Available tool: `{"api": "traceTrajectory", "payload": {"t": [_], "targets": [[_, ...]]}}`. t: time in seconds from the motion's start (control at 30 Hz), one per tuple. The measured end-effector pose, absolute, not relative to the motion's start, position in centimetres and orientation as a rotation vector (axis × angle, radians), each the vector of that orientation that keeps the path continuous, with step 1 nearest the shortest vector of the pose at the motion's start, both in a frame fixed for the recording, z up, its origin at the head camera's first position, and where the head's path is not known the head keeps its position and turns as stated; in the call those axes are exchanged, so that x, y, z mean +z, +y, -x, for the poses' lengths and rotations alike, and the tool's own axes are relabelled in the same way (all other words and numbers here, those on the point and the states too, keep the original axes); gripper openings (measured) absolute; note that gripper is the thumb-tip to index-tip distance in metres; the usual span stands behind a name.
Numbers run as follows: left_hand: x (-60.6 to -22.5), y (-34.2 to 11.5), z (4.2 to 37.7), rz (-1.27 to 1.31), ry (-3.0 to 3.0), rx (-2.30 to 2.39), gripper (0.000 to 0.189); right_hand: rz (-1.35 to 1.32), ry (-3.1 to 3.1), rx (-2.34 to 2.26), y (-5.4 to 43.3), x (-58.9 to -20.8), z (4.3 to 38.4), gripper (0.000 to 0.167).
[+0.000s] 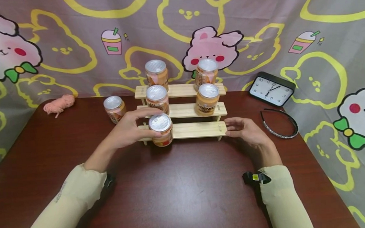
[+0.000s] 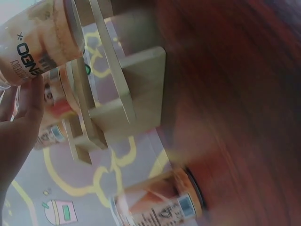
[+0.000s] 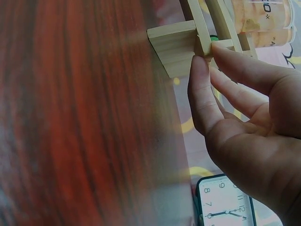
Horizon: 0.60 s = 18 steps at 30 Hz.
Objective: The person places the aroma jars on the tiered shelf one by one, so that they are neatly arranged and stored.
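My left hand holds a clear can with a silver lid and orange contents, thumb and fingers round its sides. It is at the left end of the lowest tier of a pale wooden three-step rack; whether it rests there I cannot tell. My right hand pinches that tier's right end between thumb and fingertips, as the right wrist view shows. Similar cans stand on the middle tier, left and right, and on the top tier, left and right.
Another such can stands on the dark wooden table, left of the rack. Pink yarn lies at the back left. To the right are a black-framed clock and a headband. A patterned cloth hangs behind.
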<state>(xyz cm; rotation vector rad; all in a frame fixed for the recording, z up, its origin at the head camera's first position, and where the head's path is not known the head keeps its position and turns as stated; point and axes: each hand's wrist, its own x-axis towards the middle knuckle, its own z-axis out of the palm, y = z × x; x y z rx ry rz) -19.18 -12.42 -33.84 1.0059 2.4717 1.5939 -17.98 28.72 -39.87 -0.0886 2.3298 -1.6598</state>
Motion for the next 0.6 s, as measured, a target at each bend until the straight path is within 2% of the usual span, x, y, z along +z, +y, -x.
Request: {"api": "traceTrajectory", "payload": {"t": [0.6], "targets": [[-33.6, -7.7, 19.4, -1.110, 2.362, 1.658, 0.062, 0.077, 2.331, -1.666, 28.6, -39.8, 18.0, 0.052]]}}
